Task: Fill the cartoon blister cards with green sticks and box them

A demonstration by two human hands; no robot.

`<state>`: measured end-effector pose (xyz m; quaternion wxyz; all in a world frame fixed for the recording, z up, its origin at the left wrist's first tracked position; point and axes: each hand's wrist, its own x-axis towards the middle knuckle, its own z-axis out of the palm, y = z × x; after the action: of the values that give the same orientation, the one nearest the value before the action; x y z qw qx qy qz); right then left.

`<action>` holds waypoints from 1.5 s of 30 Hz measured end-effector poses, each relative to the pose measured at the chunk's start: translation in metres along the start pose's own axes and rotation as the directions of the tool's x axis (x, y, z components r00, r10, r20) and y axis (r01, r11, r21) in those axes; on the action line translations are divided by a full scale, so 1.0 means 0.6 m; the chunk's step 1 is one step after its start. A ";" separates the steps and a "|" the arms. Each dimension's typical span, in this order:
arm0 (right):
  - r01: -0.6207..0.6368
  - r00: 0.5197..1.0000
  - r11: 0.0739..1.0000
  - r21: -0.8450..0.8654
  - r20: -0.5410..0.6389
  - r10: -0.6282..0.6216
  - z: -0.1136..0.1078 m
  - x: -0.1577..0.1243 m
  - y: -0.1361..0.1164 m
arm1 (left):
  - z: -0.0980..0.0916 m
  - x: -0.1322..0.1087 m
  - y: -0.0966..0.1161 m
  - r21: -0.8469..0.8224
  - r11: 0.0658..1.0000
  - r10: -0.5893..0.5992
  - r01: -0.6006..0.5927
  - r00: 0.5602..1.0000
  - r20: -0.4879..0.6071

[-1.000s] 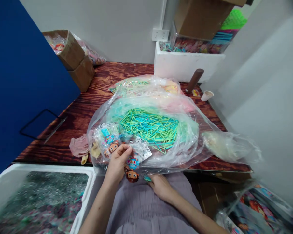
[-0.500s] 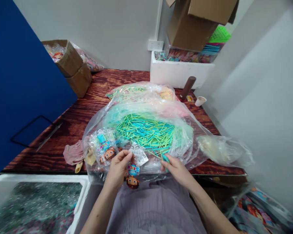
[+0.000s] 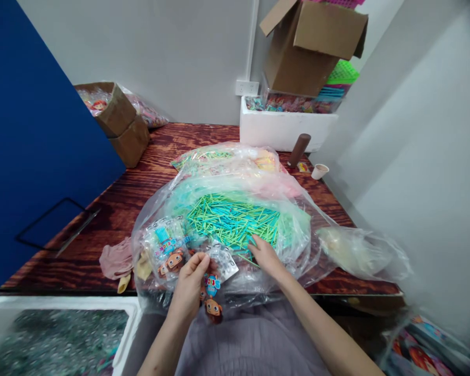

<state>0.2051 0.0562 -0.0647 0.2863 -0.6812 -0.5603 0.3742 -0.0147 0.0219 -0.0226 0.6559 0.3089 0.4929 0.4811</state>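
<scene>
My left hand (image 3: 191, 282) is closed in a pinch on a clear printed packet (image 3: 213, 286) with a cartoon face and the word "Stick". The packet hangs over the table's front edge. A large clear plastic bag (image 3: 293, 256) lies open on the table with a heap of thin green and blue sticks (image 3: 231, 216) in it. At the heap's near right side, my right hand (image 3: 266, 256) has its fingers closed on some sticks, a blue bit showing at the fingertips. Several similar filled packets (image 3: 166, 245) lie left of the heap, on the bag.
A foam box (image 3: 135, 318) with clear packets stands at lower left. Pink cloth (image 3: 115, 258) lies by the bag. A paper cup (image 3: 320, 171), a brown cylinder (image 3: 299, 150) and a white foam box (image 3: 282, 128) under a carton (image 3: 305, 57) sit at the back right.
My right hand has moved forward and left, from the bag's near edge onto the stick heap. My left hand keeps its hold on the packet. The view has tilted up slightly.
</scene>
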 end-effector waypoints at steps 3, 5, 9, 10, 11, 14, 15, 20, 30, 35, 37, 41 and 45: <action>-0.071 0.997 0.961 0.268 0.015 0.069 -0.015 0.002 0.001 | 0.003 0.000 -0.002 -0.040 0.998 -0.039 0.038 0.999 -0.011; -0.159 0.987 0.813 0.561 0.072 0.144 -0.019 -0.002 -0.004 | 0.007 -0.002 -0.002 -0.033 0.999 -0.038 0.037 0.999 -0.012; -0.167 0.979 0.567 0.807 0.070 0.190 -0.007 -0.019 -0.006 | 0.013 -0.009 -0.004 -0.035 0.998 -0.043 0.043 0.999 -0.016; -0.108 0.985 0.609 0.785 0.003 0.171 0.000 -0.025 -0.002 | 0.013 -0.010 -0.005 -0.038 0.997 -0.061 0.060 0.998 -0.025; -0.043 0.987 0.662 0.748 -0.069 0.142 0.006 -0.031 0.002 | 0.012 -0.011 -0.006 -0.041 0.996 -0.076 0.075 0.996 -0.035; 0.100 0.979 0.827 0.553 -0.205 0.018 0.020 -0.054 0.015 | 0.009 -0.011 -0.009 -0.023 0.997 -0.074 0.072 0.996 -0.057; 0.120 0.978 0.852 0.509 -0.210 -0.012 0.021 -0.062 0.017 | 0.009 -0.010 -0.011 -0.008 0.998 -0.067 0.067 0.996 -0.050; 0.156 0.982 0.894 0.420 -0.160 -0.096 0.030 -0.092 0.008 | 0.021 -0.007 -0.016 0.003 0.998 -0.062 0.062 0.998 0.029; 0.236 0.971 0.904 0.356 -0.119 -0.207 0.053 -0.103 0.028 | 0.013 -0.006 -0.024 -0.001 0.998 -0.065 0.065 0.998 0.024; 0.242 0.970 0.897 0.370 -0.108 -0.218 0.042 -0.107 0.021 | 0.012 -0.004 -0.026 -0.036 0.996 -0.087 0.087 0.996 0.006; 0.235 0.972 0.889 0.392 -0.097 -0.214 0.037 -0.110 0.017 | 0.014 -0.006 -0.025 -0.053 0.996 -0.076 0.076 0.997 0.010; 0.237 0.971 0.882 0.408 -0.078 -0.225 0.027 -0.116 0.008 | 0.013 -0.008 -0.024 -0.038 0.997 -0.069 0.070 0.997 0.021; 0.231 0.973 0.884 0.408 -0.077 -0.218 0.020 -0.120 0.001 | 0.008 -0.003 -0.033 0.001 0.999 -0.044 0.044 0.999 0.025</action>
<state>0.1889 -0.0146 -0.0581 0.4736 -0.5410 -0.5391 0.4387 -0.0041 0.0137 -0.0377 0.6723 0.3039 0.4915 0.4627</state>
